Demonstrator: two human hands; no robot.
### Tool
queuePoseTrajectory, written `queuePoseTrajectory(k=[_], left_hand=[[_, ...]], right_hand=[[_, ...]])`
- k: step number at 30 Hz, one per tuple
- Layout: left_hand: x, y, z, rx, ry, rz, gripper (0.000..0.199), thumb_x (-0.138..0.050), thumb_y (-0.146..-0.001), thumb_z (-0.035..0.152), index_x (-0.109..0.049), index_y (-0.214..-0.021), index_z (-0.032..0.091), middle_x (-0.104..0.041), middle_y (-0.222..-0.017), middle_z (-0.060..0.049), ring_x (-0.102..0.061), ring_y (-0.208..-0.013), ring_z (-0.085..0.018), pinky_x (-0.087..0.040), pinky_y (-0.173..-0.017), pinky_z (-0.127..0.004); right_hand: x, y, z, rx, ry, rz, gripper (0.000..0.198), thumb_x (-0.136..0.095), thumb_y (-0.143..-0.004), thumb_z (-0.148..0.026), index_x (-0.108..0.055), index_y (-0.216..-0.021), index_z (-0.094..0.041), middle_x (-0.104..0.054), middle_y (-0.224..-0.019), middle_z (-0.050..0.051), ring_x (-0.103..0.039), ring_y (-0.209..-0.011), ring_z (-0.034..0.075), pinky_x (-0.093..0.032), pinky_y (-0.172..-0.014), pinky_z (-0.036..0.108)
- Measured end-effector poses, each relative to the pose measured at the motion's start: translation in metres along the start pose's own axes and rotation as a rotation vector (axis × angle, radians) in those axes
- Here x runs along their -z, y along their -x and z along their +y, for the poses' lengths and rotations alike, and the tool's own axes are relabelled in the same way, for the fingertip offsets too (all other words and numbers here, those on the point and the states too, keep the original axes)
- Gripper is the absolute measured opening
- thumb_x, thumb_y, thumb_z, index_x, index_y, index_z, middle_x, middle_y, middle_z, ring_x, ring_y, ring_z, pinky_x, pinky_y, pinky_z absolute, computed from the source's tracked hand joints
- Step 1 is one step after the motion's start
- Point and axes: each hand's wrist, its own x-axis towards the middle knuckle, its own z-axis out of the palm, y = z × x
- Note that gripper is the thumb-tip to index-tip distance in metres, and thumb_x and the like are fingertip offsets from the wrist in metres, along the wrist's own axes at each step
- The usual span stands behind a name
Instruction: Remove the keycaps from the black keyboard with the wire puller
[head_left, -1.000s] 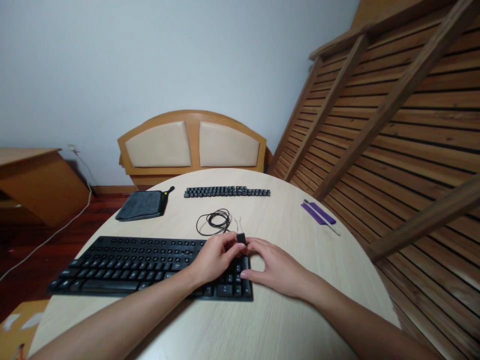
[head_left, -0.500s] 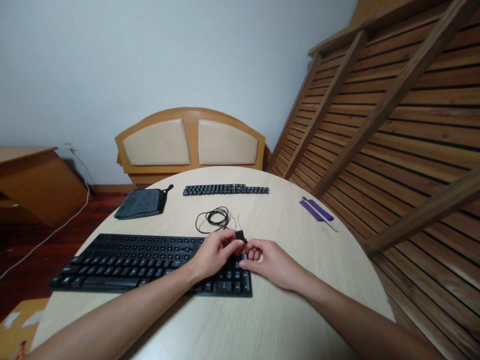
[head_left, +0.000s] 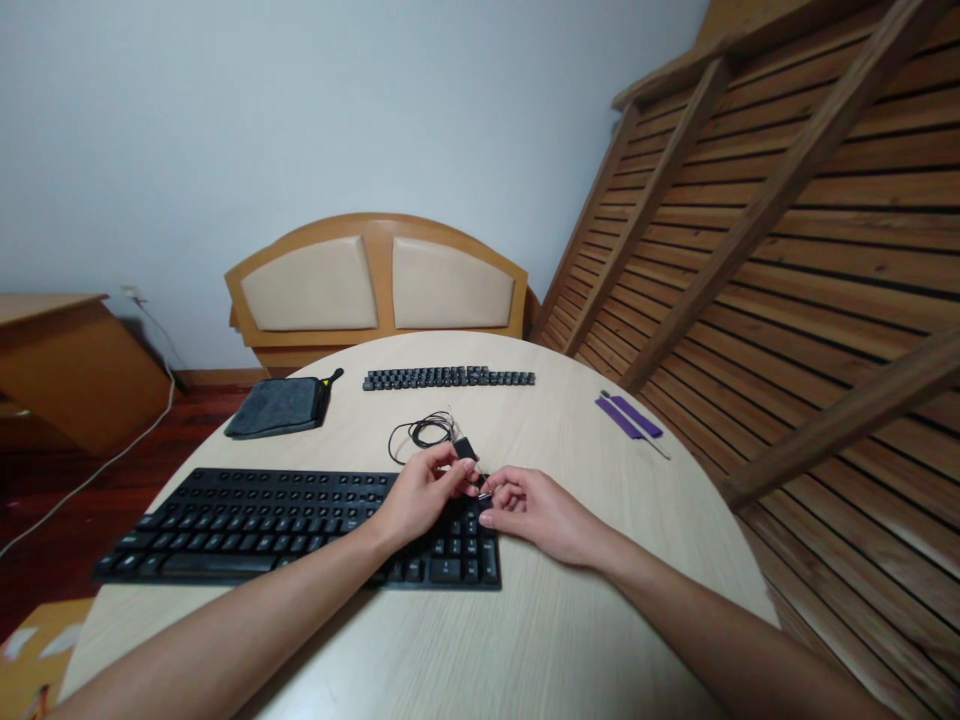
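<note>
My left hand (head_left: 426,490) is closed on a keycap puller with a small black block for a handle (head_left: 466,449); its thin wire prongs point up and away. Close beside it, my right hand (head_left: 525,505) pinches at something small with a shiny glint near the puller's lower end; the fingers cover most of it. Both hands are above the right part of a black keyboard (head_left: 225,565). Keycaps fill its near rows, while its far rows show bare switch positions. Loose black keycaps (head_left: 450,377) stand in tight rows farther back.
A coiled black cable (head_left: 420,432) lies behind the keyboard. At the back left rests a dark grey folded cloth or pouch (head_left: 276,407). On the right are purple strips (head_left: 628,416) with a thin brush-like tool. The round table (head_left: 555,640) has a curved edge; a slatted wooden frame (head_left: 810,260) leans beyond it.
The puller has tilted left, its prongs now leaning that way. My hands have parted slightly, and a small shiny bit shows at my right fingertips. The view has shifted a little.
</note>
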Motion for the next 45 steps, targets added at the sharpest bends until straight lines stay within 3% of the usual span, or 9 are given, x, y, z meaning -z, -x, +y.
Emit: queuePoseTrajectory(k=[3,6,13,19,23,26,32,42,45], left_hand=[[0.000,-0.003,-0.003,0.028,0.067,0.071,0.037,-0.064,-0.082,0.052,-0.054,-0.077,0.017,-0.068,-0.077,-0.003,-0.067,-0.068,-0.017,-0.048,-0.061,-0.026],[0.000,-0.005,-0.007,0.020,0.078,0.096,0.036,-0.063,-0.084,0.051,-0.051,-0.075,0.018,-0.067,-0.078,-0.002,-0.065,-0.068,-0.016,-0.048,-0.063,-0.027],[-0.001,-0.004,-0.011,-0.035,-0.042,0.048,0.029,-0.056,-0.090,0.044,-0.055,-0.077,0.018,-0.064,-0.073,0.000,-0.064,-0.071,-0.017,-0.048,-0.067,-0.028],[-0.002,-0.003,-0.007,-0.035,-0.061,0.036,0.029,-0.056,-0.089,0.043,-0.056,-0.076,0.018,-0.065,-0.070,0.000,-0.063,-0.069,-0.018,-0.048,-0.066,-0.028],[-0.003,-0.003,-0.004,-0.020,-0.044,0.039,0.029,-0.057,-0.088,0.043,-0.055,-0.075,0.018,-0.065,-0.071,0.000,-0.063,-0.068,-0.018,-0.047,-0.065,-0.028],[-0.003,-0.002,-0.003,-0.006,-0.042,0.036,0.028,-0.057,-0.088,0.042,-0.054,-0.074,0.018,-0.065,-0.070,0.000,-0.063,-0.067,-0.017,-0.047,-0.065,-0.028],[-0.003,-0.001,-0.005,0.000,-0.047,0.032,0.027,-0.057,-0.089,0.042,-0.055,-0.077,0.017,-0.065,-0.069,0.000,-0.062,-0.067,-0.017,-0.047,-0.065,-0.027],[-0.003,-0.002,-0.003,-0.002,-0.044,0.036,0.026,-0.056,-0.089,0.040,-0.055,-0.076,0.017,-0.065,-0.071,0.000,-0.063,-0.067,-0.017,-0.048,-0.066,-0.028],[-0.003,-0.002,-0.004,-0.005,-0.042,0.035,0.026,-0.056,-0.090,0.039,-0.055,-0.076,0.017,-0.065,-0.071,-0.001,-0.063,-0.068,-0.017,-0.047,-0.066,-0.028]], right_hand=[[0.007,0.001,-0.002,-0.008,-0.097,-0.034,0.047,-0.078,-0.074,-0.037,-0.058,-0.111,-0.015,-0.059,-0.073,-0.004,-0.058,-0.066,0.012,-0.046,-0.065,0.026],[0.025,-0.005,-0.001,0.005,-0.103,0.003,0.041,-0.075,-0.076,-0.039,-0.063,-0.105,-0.013,-0.063,-0.079,0.001,-0.061,-0.070,0.012,-0.049,-0.069,0.028],[0.098,-0.051,0.021,-0.006,-0.023,0.440,0.028,-0.074,-0.077,-0.029,-0.070,-0.099,-0.013,-0.072,-0.091,0.008,-0.067,-0.075,0.015,-0.056,-0.076,0.031],[0.155,-0.099,0.038,-0.073,0.085,0.595,0.017,-0.066,-0.086,-0.021,-0.069,-0.098,-0.009,-0.071,-0.086,0.009,-0.064,-0.069,0.014,-0.056,-0.074,0.031],[0.176,-0.123,0.051,-0.146,0.192,0.612,0.026,-0.060,-0.093,-0.030,-0.062,-0.114,-0.013,-0.065,-0.112,0.009,-0.064,-0.093,0.020,-0.055,-0.082,0.038],[0.184,-0.137,0.060,-0.194,0.284,0.624,0.033,-0.058,-0.095,-0.033,-0.056,-0.123,-0.017,-0.058,-0.124,0.009,-0.061,-0.104,0.023,-0.054,-0.086,0.043],[0.189,-0.155,0.071,-0.232,0.436,0.673,0.033,-0.058,-0.095,-0.033,-0.056,-0.123,-0.016,-0.059,-0.123,0.010,-0.062,-0.103,0.022,-0.054,-0.086,0.043],[0.181,-0.157,0.072,-0.292,0.597,0.788,0.031,-0.057,-0.095,-0.033,-0.057,-0.122,-0.017,-0.058,-0.124,0.010,-0.061,-0.103,0.022,-0.054,-0.086,0.042],[0.176,-0.158,0.070,-0.318,0.623,0.854,0.027,-0.059,-0.092,-0.038,-0.066,-0.112,-0.021,-0.065,-0.118,0.007,-0.061,-0.107,0.025,-0.049,-0.092,0.044]])
